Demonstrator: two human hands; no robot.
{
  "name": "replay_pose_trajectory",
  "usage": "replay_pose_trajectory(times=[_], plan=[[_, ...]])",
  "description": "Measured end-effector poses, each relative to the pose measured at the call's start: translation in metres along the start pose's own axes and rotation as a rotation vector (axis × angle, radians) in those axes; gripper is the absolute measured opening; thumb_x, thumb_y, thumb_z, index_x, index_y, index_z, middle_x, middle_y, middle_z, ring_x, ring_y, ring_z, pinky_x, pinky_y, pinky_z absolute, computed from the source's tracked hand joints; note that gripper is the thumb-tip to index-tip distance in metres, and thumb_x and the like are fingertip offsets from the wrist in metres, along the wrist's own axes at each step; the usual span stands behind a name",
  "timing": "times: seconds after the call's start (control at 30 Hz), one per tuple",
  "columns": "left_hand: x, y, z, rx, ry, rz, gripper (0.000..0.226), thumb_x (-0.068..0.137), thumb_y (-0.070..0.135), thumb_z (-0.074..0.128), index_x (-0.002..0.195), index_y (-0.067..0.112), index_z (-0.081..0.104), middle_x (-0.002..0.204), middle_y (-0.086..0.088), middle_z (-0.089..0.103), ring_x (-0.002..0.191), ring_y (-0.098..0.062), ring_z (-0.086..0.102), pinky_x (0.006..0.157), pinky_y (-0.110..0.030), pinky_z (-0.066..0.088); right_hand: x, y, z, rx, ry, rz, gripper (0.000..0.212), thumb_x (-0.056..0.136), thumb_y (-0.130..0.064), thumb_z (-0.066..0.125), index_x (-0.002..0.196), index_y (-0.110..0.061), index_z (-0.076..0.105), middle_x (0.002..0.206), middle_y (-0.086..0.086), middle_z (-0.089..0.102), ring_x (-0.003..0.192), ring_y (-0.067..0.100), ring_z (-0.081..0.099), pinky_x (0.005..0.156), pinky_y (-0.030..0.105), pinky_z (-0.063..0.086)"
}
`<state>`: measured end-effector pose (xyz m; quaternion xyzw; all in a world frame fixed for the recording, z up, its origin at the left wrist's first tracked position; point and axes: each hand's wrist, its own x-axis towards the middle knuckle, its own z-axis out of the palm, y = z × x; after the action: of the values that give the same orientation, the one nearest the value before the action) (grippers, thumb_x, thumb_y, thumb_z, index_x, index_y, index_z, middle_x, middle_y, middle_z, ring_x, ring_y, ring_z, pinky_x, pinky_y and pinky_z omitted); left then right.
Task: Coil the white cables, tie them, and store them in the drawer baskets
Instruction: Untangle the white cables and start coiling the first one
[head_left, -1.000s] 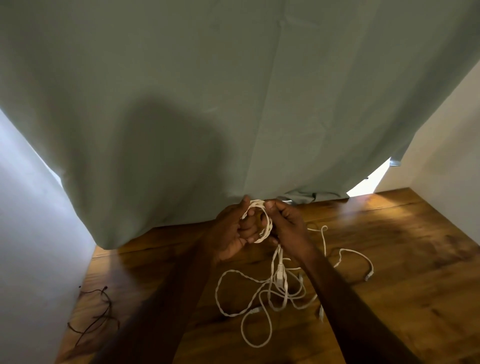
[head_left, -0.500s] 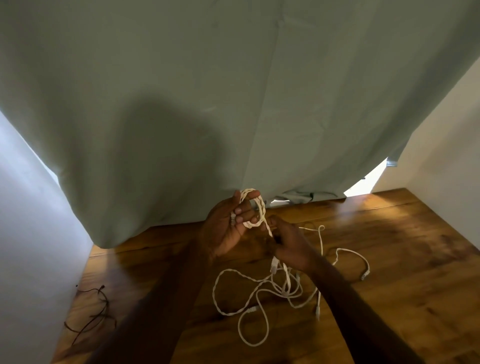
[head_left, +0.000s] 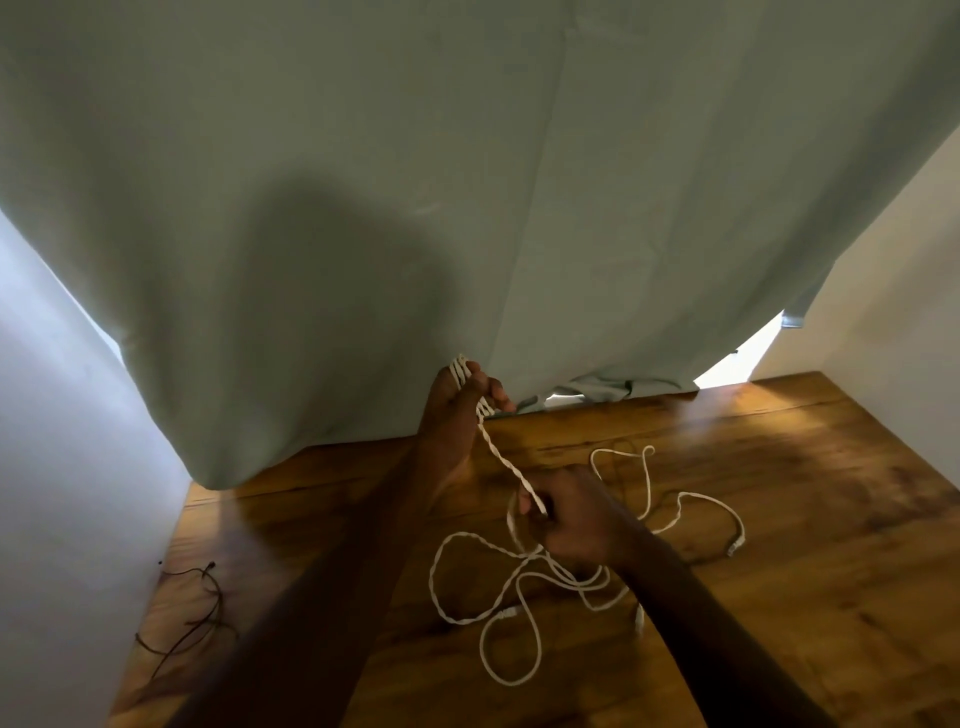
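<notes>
A wide grey-green fabric curtain (head_left: 363, 182) hangs down to the back edge of the glossy brown wooden floor (head_left: 779, 597), with pale walls close on both sides, so open room lies mostly to the right and toward the camera. The long white twisted cable (head_left: 511, 470) is barely coiled: the left hand (head_left: 457, 410) is closed on a few small loops by the curtain's hem, the right hand (head_left: 566, 519), apart and nearer, pinches the taut strand, and most cable lies loose on the floor beneath. Tying and storing look undone, no drawer baskets show, and a thin dark cord (head_left: 192, 608) lies by the left wall.

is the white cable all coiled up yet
Only partly: a few loops sit in the left hand, while most of the white cable sprawls loose on the wooden floor.
</notes>
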<state>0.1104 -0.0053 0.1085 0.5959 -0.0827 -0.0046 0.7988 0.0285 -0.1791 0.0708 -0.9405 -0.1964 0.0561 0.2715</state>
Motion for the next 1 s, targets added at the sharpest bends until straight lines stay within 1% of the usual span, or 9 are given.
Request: replay_pose_trajectory(times=[0.2, 0.3, 0.37, 0.43, 0.57, 0.67, 0.8, 0.9, 1.0], plan=[[-0.009, -0.01, -0.007, 0.642, -0.157, 0.157, 0.01, 0.103, 0.01, 0.042, 0.102, 0.0, 0.042, 0.076, -0.012, 0.064, 0.066, -0.022, 0.065, 0.071, -0.03, 0.053, 0.0, -0.008, -0.016, -0.027, 0.082, -0.04, 0.023, 0.069, -0.026, 0.068, 0.083, -0.042, 0.06, 0.072, -0.023, 0.061, 0.073, -0.004, 0.059, 0.083, 0.027, 0.045], [-0.016, -0.02, -0.016, 0.818, -0.283, 0.115, 0.027, 0.103, 0.018, 0.047, 0.124, 0.002, 0.044, 0.102, -0.018, 0.067, 0.091, -0.025, 0.068, 0.079, -0.036, 0.053, 0.003, -0.006, -0.03, -0.048, 0.2, -0.066, 0.024, 0.078, -0.014, 0.073, 0.086, -0.035, 0.066, 0.076, -0.015, 0.068, 0.072, 0.0, 0.063, 0.088, 0.032, 0.046], [-0.02, -0.024, -0.021, 0.758, -0.317, -0.036, 0.03, 0.103, 0.021, 0.046, 0.129, 0.004, 0.045, 0.12, -0.028, 0.059, 0.11, -0.039, 0.059, 0.081, -0.031, 0.05, 0.006, -0.002, -0.043, 0.033, 0.31, -0.096, 0.016, 0.088, -0.013, 0.069, 0.093, -0.028, 0.071, 0.078, -0.017, 0.068, 0.071, 0.0, 0.064, 0.075, 0.024, 0.05], [-0.025, -0.023, -0.021, 0.528, -0.292, -0.176, 0.023, 0.103, 0.024, 0.047, 0.116, 0.007, 0.054, 0.1, -0.032, 0.058, 0.09, -0.046, 0.058, 0.062, -0.024, 0.049, 0.008, 0.0, -0.053, 0.152, 0.408, -0.104, 0.012, 0.095, -0.014, 0.065, 0.097, -0.025, 0.069, 0.077, -0.018, 0.066, 0.068, 0.0, 0.064, 0.065, 0.019, 0.051], [-0.026, -0.024, -0.024, 0.423, -0.228, -0.372, 0.046, 0.101, 0.049, 0.041, 0.121, 0.012, 0.058, 0.093, -0.01, 0.064, 0.079, -0.017, 0.065, 0.07, -0.031, 0.056, 0.019, 0.004, -0.059, 0.32, 0.437, -0.002, 0.01, 0.097, -0.017, 0.063, 0.098, -0.019, 0.073, 0.083, -0.006, 0.073, 0.064, 0.003, 0.067, 0.058, 0.016, 0.049], [-0.028, -0.026, -0.028, 0.33, -0.279, -0.441, 0.064, 0.088, 0.067, 0.05, 0.117, 0.011, 0.06, 0.089, -0.006, 0.057, 0.055, -0.005, 0.047, 0.049, -0.021, 0.036, 0.027, 0.009, -0.057, 0.392, 0.464, 0.05, 0.012, 0.095, -0.012, 0.065, 0.094, -0.02, 0.075, 0.083, -0.013, 0.073, 0.072, -0.002, 0.067, 0.065, 0.013, 0.048], [-0.036, -0.023, -0.024, 0.339, -0.468, -0.329, 0.028, 0.097, 0.04, 0.055, 0.086, 0.015, 0.064, 0.067, 0.0, 0.047, 0.055, -0.007, 0.042, 0.053, -0.025, 0.034, 0.037, 0.017, -0.05, 0.355, 0.445, 0.131, 0.017, 0.096, -0.012, 0.062, 0.087, -0.019, 0.074, 0.063, -0.028, 0.063, 0.059, -0.005, 0.057, 0.061, 0.018, 0.04], [-0.039, -0.017, -0.02, 0.109, -0.516, -0.368, 0.031, 0.1, 0.033, 0.049, 0.074, 0.018, 0.055, 0.053, 0.007, 0.034, 0.044, -0.007, 0.028, 0.052, -0.033, 0.018, 0.042, 0.026, -0.042, 0.257, 0.45, 0.108, 0.016, 0.097, -0.012, 0.06, 0.091, -0.014, 0.074, 0.071, -0.017, 0.068, 0.066, 0.001, 0.061, 0.066, 0.028, 0.046], [-0.038, -0.009, -0.018, -0.103, -0.479, -0.386, 0.034, 0.098, 0.038, 0.048, 0.074, 0.014, 0.056, 0.047, 0.008, 0.029, 0.037, -0.006, 0.023, 0.05, -0.031, 0.024, 0.04, 0.032, -0.031, 0.155, 0.381, 0.098, 0.017, 0.099, -0.016, 0.056, 0.099, -0.01, 0.072, 0.09, 0.001, 0.073, 0.083, 0.017, 0.068, 0.072, 0.032, 0.05]])
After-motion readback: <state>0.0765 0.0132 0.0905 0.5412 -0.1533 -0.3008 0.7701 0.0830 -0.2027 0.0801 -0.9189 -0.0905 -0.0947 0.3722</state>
